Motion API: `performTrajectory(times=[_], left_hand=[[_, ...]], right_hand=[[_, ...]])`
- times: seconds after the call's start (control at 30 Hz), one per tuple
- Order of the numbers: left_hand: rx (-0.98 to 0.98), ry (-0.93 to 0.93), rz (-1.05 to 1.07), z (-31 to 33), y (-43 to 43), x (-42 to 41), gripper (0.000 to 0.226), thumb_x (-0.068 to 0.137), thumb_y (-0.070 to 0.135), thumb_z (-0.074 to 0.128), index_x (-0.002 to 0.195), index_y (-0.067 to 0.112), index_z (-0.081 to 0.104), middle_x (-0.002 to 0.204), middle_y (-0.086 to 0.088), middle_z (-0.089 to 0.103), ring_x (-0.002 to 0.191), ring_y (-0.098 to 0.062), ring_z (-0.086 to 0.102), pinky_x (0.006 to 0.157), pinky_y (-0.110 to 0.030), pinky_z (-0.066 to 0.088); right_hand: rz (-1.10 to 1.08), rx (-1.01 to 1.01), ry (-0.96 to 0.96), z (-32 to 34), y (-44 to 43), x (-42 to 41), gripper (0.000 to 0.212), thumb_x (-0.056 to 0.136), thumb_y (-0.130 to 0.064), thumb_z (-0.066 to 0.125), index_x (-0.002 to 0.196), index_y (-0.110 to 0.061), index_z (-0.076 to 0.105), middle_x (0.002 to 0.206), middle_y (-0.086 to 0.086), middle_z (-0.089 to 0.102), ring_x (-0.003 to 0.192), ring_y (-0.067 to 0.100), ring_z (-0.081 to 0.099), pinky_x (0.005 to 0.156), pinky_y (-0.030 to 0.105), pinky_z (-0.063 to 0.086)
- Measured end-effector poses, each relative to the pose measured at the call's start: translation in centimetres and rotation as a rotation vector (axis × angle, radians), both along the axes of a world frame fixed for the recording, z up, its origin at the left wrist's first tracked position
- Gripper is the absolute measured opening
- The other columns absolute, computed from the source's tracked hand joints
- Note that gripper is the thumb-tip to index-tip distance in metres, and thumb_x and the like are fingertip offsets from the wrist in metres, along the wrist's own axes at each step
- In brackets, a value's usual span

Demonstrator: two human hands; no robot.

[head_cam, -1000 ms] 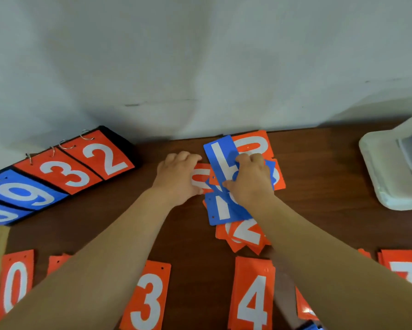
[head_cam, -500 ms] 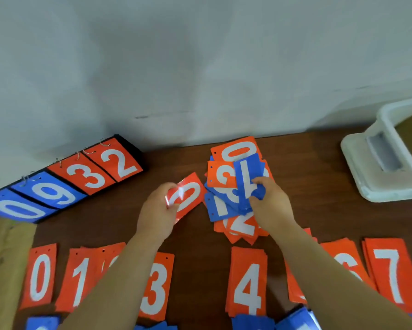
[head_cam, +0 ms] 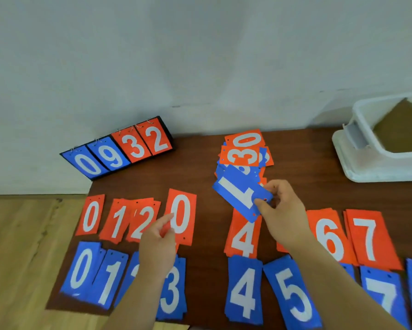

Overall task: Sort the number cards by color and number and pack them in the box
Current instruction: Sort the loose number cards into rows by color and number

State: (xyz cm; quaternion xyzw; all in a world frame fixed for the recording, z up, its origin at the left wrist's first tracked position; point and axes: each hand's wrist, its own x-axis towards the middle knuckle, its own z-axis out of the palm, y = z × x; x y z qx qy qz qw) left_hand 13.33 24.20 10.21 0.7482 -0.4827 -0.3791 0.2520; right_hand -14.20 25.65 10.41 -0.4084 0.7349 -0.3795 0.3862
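My left hand (head_cam: 157,244) pinches the lower edge of an orange 0 card (head_cam: 181,216), held upright over the orange row. My right hand (head_cam: 282,210) pinches one end of a blue 7 card (head_cam: 239,196), tilted just below the unsorted pile (head_cam: 244,152) of mixed orange and blue cards. Sorted orange stacks lie in a row: 0 (head_cam: 90,215), 1 (head_cam: 118,221), 2 (head_cam: 144,220), 4 (head_cam: 243,236), 6 (head_cam: 329,236), 7 (head_cam: 367,236). Below lie blue stacks 0 (head_cam: 82,270), 1 (head_cam: 109,282), 3 (head_cam: 174,291), 4 (head_cam: 244,289), 5 (head_cam: 293,296), 7 (head_cam: 383,294).
A white plastic box (head_cam: 379,163) stands at the back right of the dark wooden table (head_cam: 195,167). A flip scoreboard (head_cam: 119,148) showing 0 9 3 2 leans against the wall at the back left. Light wooden floor (head_cam: 21,246) lies left of the table.
My left hand carried the orange 0 card from the pile down toward the orange row. My right hand lifted a blue 7 card off the pile. The camera tilted down, showing the blue row.
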Motion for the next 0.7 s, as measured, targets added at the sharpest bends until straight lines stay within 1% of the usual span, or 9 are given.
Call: performTrajectory(times=[0.03,0.07,0.13,0.23,0.37,0.47,0.57,0.63,0.7], left_hand=[[0.004,0.0,0.02,0.3,0.9,0.6,0.038,0.102,0.009,0.055,0.132,0.031,0.064,0.115,0.023,0.06,0.076,0.01,0.063,0.057,-0.004,0.048],[0.001,-0.002,0.037,0.4,1.6,1.4,0.038,0.102,0.01,0.056,0.131,0.032,0.065,0.118,0.023,0.06,0.078,0.008,0.06,0.056,-0.005,0.047],[-0.022,-0.012,0.047,0.6,2.5,3.0,0.037,0.101,0.012,0.059,0.128,0.036,0.065,0.136,0.015,0.057,0.098,0.0,0.06,0.068,-0.014,0.053],[-0.006,0.011,0.083,0.3,2.8,6.0,0.035,0.101,0.014,0.061,0.129,0.036,0.065,0.134,0.014,0.052,0.093,0.0,0.055,0.057,-0.012,0.047],[-0.009,0.155,0.186,-0.5,2.9,10.6,0.032,0.099,0.014,0.062,0.118,0.041,0.066,0.127,0.01,0.059,0.096,-0.013,0.066,0.063,-0.027,0.061],[0.032,0.406,0.332,-0.5,2.7,15.3,0.032,0.097,0.006,0.061,0.112,0.033,0.067,0.107,0.012,0.063,0.072,-0.003,0.063,0.046,-0.009,0.045],[0.076,0.609,0.472,-0.6,2.0,21.6,0.035,0.092,0.0,0.062,0.108,0.03,0.069,0.102,0.008,0.068,0.068,0.01,0.06,0.054,-0.005,0.043],[0.076,0.662,0.569,-1.5,1.9,26.2,0.037,0.09,-0.002,0.063,0.104,0.031,0.069,0.103,0.002,0.072,0.07,0.007,0.064,0.057,-0.008,0.045],[0.071,0.697,0.654,-2.1,1.9,30.0,0.036,0.09,-0.003,0.062,0.105,0.029,0.069,0.104,0.001,0.073,0.083,-0.002,0.069,0.061,-0.011,0.049]], right_hand=[[-0.002,-0.01,-0.005,0.4,0.4,0.6,0.026,0.095,-0.024,0.07,0.11,-0.034,0.051,0.097,-0.015,0.062,0.084,0.003,0.064,0.054,0.017,0.049],[0.006,-0.02,-0.001,0.7,0.8,1.2,0.026,0.096,-0.023,0.07,0.11,-0.034,0.051,0.095,-0.014,0.062,0.08,0.004,0.064,0.053,0.018,0.05],[0.043,-0.03,0.028,1.4,1.4,2.5,0.026,0.097,-0.023,0.068,0.113,-0.035,0.052,0.09,-0.011,0.061,0.075,0.007,0.064,0.052,0.017,0.05],[0.098,-0.036,0.085,1.6,1.8,5.1,0.026,0.098,-0.022,0.065,0.119,-0.035,0.056,0.087,-0.002,0.06,0.075,0.013,0.061,0.049,0.014,0.047],[0.158,-0.01,0.113,1.3,1.4,9.3,0.027,0.101,-0.024,0.062,0.119,-0.042,0.055,0.093,-0.009,0.06,0.076,0.011,0.062,0.055,0.022,0.049],[0.19,-0.008,0.151,0.7,0.8,14.0,0.028,0.101,-0.021,0.06,0.121,-0.041,0.059,0.096,-0.019,0.059,0.086,0.008,0.061,0.061,0.016,0.044],[0.224,0.016,0.139,0.0,-0.1,20.4,0.029,0.1,-0.019,0.061,0.125,-0.034,0.064,0.106,-0.017,0.064,0.086,0.001,0.06,0.064,0.011,0.043],[0.268,0.064,0.103,-0.6,-0.7,24.8,0.03,0.101,-0.019,0.06,0.126,-0.034,0.063,0.107,-0.013,0.066,0.073,0.011,0.063,0.056,0.018,0.051],[0.321,0.098,0.08,-1.2,-1.2,28.5,0.031,0.102,-0.019,0.058,0.128,-0.035,0.062,0.097,-0.012,0.064,0.051,0.013,0.056,0.044,0.025,0.047]])
